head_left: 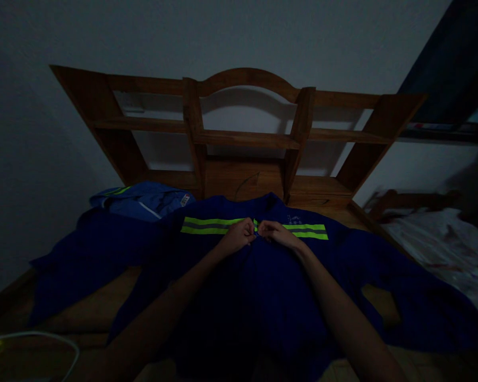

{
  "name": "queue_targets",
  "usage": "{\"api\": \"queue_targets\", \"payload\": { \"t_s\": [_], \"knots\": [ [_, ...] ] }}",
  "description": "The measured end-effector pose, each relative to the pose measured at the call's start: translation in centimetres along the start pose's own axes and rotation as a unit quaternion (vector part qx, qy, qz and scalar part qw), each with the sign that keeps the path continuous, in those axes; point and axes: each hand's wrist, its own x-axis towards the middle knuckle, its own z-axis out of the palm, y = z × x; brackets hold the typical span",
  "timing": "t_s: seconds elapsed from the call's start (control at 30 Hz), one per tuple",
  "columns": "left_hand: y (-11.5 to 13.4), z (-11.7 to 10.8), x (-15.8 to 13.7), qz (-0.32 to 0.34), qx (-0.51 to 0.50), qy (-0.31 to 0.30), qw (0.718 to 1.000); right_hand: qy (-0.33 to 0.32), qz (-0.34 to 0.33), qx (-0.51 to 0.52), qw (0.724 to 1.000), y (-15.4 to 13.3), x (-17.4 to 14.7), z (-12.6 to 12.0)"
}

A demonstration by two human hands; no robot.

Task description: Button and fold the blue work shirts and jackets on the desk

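The person's hands (239,235) are bare, with slim fingers (266,226) and narrow wrists (300,247); the forearms (334,293), bare too, look slender, broadening away from the wrists and darkening into shadow

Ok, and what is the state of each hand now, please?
Left hand: closed, pinching the front of the blue jacket.
Right hand: closed, pinching that front too.

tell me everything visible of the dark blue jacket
The dark blue jacket looks like cloth, with a yellow-green and grey band across the chest and a small pale mark above it, picture right. It lies spread on a wooden surface, collar away from the person, sleeves out sideways. The left hand and right hand pinch the front opening at the band; the fastening is unclear.
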Motion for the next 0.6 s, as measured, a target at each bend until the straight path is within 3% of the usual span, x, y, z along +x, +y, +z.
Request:
{"api": "queue_targets", "payload": {
  "t_s": [0.23, 0.33, 0.4, 0.47, 0.53, 0.6],
  "knots": [
    [-0.7, -0.3, 0.2, 0.008, 0.113, 0.025, 0.993, -0.001, 0.006, 0.001, 1.0, -0.1, 0.2, 0.7],
    [-0.7, -0.5, 0.4, 0.006, 0.148, -0.01, 0.989, 0.086, -0.01, -0.082, 0.993, -0.6, 0.0, 1.0],
    [-0.4, -1.1, 0.3, 0.012, 0.203, -0.008, 0.979, 0.207, -0.019, -0.188, 0.96, -0.9, -0.5, -0.2],
    [-0.2, -2.8, 0.0, 0.004, 0.293, 0.032, 0.955, 0.307, 0.02, -0.313, 0.898, -1.0, -1.3, -2.6],
    [-0.2, -5.8, -0.3, -0.038, 0.389, 0.095, 0.916, 0.327, 0.114, -0.408, 0.845, -0.5, -2.4, -5.8],
    [-0.6, -9.7, -0.5, -0.099, 0.457, 0.142, 0.872, 0.275, 0.197, -0.453, 0.825, 0.3, -3.5, -8.9]
  ]
}}
